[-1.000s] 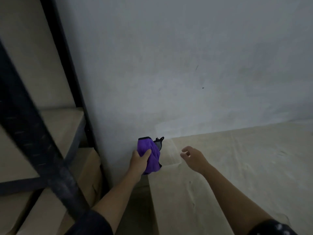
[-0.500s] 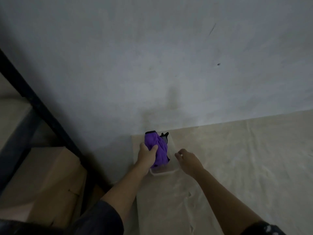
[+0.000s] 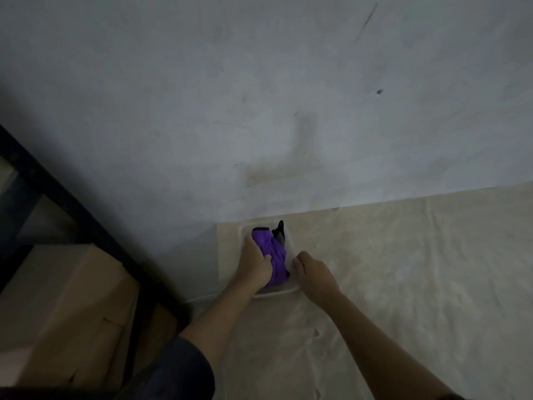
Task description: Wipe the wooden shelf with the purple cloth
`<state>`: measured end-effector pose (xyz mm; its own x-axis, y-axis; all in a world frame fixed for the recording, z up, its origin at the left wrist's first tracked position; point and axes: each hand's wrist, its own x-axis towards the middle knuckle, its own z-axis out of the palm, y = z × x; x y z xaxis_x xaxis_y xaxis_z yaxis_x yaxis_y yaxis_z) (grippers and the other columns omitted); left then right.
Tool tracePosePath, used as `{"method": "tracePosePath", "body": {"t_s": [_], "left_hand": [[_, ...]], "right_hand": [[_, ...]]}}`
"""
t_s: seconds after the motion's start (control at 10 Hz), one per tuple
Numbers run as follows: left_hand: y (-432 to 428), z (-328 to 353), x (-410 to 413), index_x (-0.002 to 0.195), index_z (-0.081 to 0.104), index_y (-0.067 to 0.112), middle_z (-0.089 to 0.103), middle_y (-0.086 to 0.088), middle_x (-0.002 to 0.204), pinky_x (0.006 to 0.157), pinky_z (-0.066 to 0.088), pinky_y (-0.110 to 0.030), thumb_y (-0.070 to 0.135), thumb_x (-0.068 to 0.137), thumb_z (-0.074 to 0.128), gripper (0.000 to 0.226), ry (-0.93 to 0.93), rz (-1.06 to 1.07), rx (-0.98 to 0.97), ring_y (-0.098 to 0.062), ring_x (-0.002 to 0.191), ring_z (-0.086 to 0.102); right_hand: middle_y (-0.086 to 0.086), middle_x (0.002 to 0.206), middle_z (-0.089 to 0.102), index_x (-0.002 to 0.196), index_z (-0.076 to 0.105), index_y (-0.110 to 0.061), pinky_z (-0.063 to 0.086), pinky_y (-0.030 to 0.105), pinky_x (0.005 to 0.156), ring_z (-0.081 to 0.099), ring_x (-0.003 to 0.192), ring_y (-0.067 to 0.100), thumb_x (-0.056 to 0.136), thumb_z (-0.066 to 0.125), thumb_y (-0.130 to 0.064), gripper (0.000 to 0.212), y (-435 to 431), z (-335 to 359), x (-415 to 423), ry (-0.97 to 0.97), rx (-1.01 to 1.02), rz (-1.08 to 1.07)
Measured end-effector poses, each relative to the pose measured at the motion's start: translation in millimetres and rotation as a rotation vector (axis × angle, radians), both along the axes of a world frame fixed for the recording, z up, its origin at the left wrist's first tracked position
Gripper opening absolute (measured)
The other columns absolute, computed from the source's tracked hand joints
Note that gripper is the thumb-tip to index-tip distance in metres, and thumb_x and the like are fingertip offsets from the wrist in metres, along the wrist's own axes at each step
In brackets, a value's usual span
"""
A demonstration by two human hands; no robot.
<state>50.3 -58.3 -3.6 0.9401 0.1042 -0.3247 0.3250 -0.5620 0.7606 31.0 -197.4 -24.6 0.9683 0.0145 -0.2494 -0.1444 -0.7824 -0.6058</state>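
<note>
Gripping hand: left hand [image 3: 256,267] is clenched round the purple cloth [image 3: 272,251].
Cloth position: bunched in a white tray [image 3: 277,293] at the desk [image 3: 403,284] corner by the wall, long axis running toward the wall.
Right hand [image 3: 315,275]: fingers curled at the tray's right rim; whether it grasps cannot be told.
Wooden shelf [image 3: 8,172]: a pale sliver behind the black rack [image 3: 72,209], well left of both hands.
Judgement: left hand is nearer; the cloth must travel leftward.

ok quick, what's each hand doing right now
Left hand: holding the purple cloth.
Right hand: fingers curled at the tub rim; grip cannot be told.
</note>
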Motion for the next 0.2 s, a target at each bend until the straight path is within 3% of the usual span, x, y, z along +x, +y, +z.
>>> {"method": "tracePosePath", "body": {"t_s": [0.2], "left_hand": [[16.2, 12.8, -3.4, 0.135, 0.037, 0.004, 0.046, -0.016, 0.134, 0.100, 0.039, -0.035, 0.016, 0.090, 0.053, 0.050, -0.052, -0.053, 0.091, -0.032, 0.123, 0.047]], "right_hand": [[0.014, 0.096, 0.064, 0.104, 0.054, -0.006, 0.046, 0.036, 0.076, 0.060, 0.089, 0.030, 0.097, 0.036, -0.028, 0.029, 2.1, 9.5, 0.7, 0.007, -0.007, -0.017]]}}
